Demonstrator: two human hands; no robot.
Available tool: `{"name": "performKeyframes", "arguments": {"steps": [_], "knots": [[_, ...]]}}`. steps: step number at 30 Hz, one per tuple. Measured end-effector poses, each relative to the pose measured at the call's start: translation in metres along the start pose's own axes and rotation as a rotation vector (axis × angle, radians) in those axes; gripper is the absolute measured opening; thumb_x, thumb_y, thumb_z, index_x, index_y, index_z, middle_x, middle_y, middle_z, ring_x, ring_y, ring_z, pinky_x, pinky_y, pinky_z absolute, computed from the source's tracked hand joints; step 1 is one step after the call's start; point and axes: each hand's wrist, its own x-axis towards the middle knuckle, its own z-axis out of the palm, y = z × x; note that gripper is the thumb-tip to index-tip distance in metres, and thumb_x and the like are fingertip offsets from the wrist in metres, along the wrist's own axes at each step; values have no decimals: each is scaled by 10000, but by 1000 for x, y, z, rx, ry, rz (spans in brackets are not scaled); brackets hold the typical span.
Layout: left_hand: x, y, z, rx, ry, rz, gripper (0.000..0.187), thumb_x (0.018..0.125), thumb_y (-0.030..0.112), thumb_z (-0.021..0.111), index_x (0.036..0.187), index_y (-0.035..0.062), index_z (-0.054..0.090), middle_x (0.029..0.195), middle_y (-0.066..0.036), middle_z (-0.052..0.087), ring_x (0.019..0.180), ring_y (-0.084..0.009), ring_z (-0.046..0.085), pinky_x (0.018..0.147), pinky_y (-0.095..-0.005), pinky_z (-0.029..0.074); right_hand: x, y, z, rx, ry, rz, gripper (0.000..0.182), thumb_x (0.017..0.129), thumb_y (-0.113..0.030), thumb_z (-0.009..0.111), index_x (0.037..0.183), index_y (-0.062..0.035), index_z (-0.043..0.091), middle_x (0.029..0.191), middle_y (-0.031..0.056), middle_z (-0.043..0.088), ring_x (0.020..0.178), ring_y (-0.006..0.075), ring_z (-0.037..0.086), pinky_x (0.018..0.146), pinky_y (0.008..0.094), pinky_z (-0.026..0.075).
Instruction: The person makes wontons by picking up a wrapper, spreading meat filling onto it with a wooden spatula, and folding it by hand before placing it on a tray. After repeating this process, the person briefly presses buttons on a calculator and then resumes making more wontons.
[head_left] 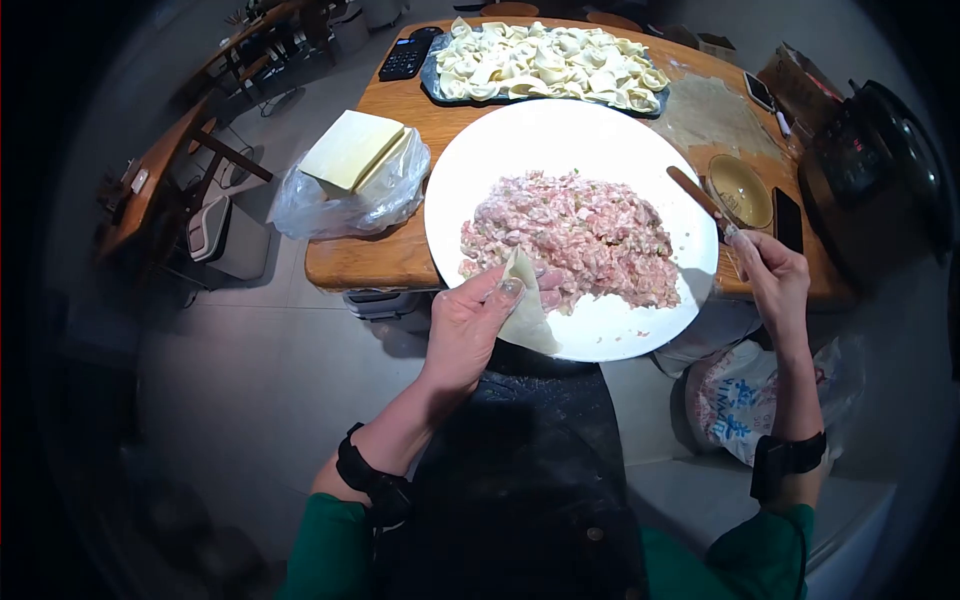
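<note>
My left hand [472, 325] pinches a pale dough wrapper [530, 325] over the near rim of a large white plate [560, 130]. Pink minced meat with green bits [570, 235] is heaped on that plate. At the plate's right edge, my right hand [775, 275] is closed around a thin utensil [692, 190] whose brown wooden end points up and left. A stack of square wrappers [352, 150] rests on a plastic bag at the left. Behind the plate, a dark tray [432, 85] carries several folded dumplings [545, 62].
On the wooden table [370, 262] are a yellowish bowl [740, 190], a dark phone [788, 220], another phone [758, 90] and a black calculator [404, 58]. A black cooker [875, 170] stands at the right. Below hangs a plastic bag with blue print [735, 405].
</note>
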Motion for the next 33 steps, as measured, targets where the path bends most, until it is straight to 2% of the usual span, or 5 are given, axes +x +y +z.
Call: {"name": "performKeyframes", "arguments": {"steps": [5, 23, 26, 29, 33], "knots": [[1, 7, 8, 195, -79, 2, 315, 933, 135, 492, 1189, -45, 527, 1032, -105, 644, 907, -133, 607, 823, -258, 480, -60, -44, 56, 253, -303, 15, 179, 863, -127, 613, 926, 33, 664, 627, -47, 542, 566, 8, 440, 503, 172, 357], [-4, -14, 17, -930, -110, -41, 335, 958, 197, 414, 1279, 98, 407, 1203, -46, 524, 1119, -181, 504, 1001, -371, 396, -101, -66, 148, 865, 177, 57, 193, 849, -44, 620, 1029, 24, 629, 880, 11, 635, 757, 39, 521, 687, 184, 426], [-6, -10, 17, -524, -67, -30, 279, 923, 152, 500, 1188, 65, 493, 1100, -28, 583, 1007, -178, 570, 913, -353, 455, -86, -65, 132, 774, 144, -57, 197, 817, 7, 608, 1012, 20, 632, 827, 42, 649, 723, 65, 557, 655, 205, 435], [-3, 1, 11, 750, -62, 563, 275, 778, 52, 630, 1048, 32, 585, 859, -83, 600, 792, -214, 605, 677, -331, 502, -61, -66, 113, 90, 47, -827, 435, 605, 51, 640, 1031, -36, 632, 715, 113, 602, 591, 216, 584, 519, 273, 443], [2, 4, 13, 1187, -148, 818, 398, 645, 17, 676, 1031, 66, 591, 786, -89, 546, 723, -271, 569, 613, -356, 475, -51, -62, 101, -185, 6, -808, 249, 614, -12, 671, 851, -74, 625, 570, 49, 518, 499, 211, 551, 424, 328, 405]]}}
